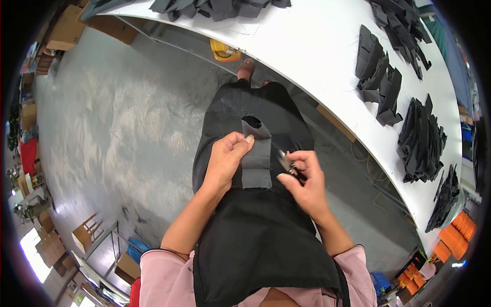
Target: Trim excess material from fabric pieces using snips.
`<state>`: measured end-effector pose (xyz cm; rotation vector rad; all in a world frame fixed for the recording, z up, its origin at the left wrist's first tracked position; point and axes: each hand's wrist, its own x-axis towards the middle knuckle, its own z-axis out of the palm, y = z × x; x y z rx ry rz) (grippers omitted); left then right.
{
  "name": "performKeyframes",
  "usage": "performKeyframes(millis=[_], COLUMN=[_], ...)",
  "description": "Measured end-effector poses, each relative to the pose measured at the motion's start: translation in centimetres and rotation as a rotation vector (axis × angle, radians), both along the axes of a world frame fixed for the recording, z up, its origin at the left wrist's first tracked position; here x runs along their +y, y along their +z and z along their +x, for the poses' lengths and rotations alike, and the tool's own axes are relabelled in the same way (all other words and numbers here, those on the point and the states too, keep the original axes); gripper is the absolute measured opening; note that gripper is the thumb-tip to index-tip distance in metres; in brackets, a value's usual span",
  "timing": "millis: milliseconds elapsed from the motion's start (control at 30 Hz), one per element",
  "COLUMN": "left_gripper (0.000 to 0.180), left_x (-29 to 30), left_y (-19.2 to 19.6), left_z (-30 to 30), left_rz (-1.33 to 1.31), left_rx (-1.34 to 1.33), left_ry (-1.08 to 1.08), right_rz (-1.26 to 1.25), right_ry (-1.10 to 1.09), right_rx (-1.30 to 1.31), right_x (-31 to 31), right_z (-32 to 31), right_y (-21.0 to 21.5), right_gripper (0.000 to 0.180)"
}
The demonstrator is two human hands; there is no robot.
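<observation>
Over my lap, a dark grey piece of sewn fabric point(256, 165) hangs with stitched cross seams, and its far end curls into a loop. My left hand point(224, 159) pinches its left edge near that loop between thumb and fingers. To the right of the fabric, my right hand point(308, 185) is closed around a small pair of thread snips point(285, 161). Their metal blades point up and left, slightly blurred, apart from the cloth. Behind the fabric lies my black apron point(271, 230), with loose thread ends on it.
A white table point(317, 46) curves from far ahead to my right. Several piles of dark fabric pieces point(422, 140) lie on it. Beneath it is a yellow object point(225, 51). Cardboard boxes point(69, 25) stand far left, and orange bundles point(458, 235) lie at the right.
</observation>
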<state>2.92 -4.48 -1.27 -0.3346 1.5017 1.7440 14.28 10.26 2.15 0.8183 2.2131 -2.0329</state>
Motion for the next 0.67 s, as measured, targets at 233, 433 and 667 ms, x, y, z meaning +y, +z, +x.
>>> performKeyframes(millis=[233,433,667], left_gripper=[0.015,0.014,0.04], left_x=[0.7,3.7,10.2], left_y=[2.2,3.9,9.1], left_z=[-0.9,-4.3,-14.2], left_rz=[0.028,0.235,0.184], left_rx=[0.149,0.423,1.081], left_ry=[-0.093,-0.465,-0.615], right_rz=[-0.199,0.211,0.034], right_ry=[0.252,0.122,-0.325], right_rx=[0.252,0.045,0.079], right_x=[1.9,6.4,12.4], right_z=[-0.5,-1.4,-3.1], right_y=[0.9,-2.2,0.4], right_gripper=[0.013,0.026,0.022])
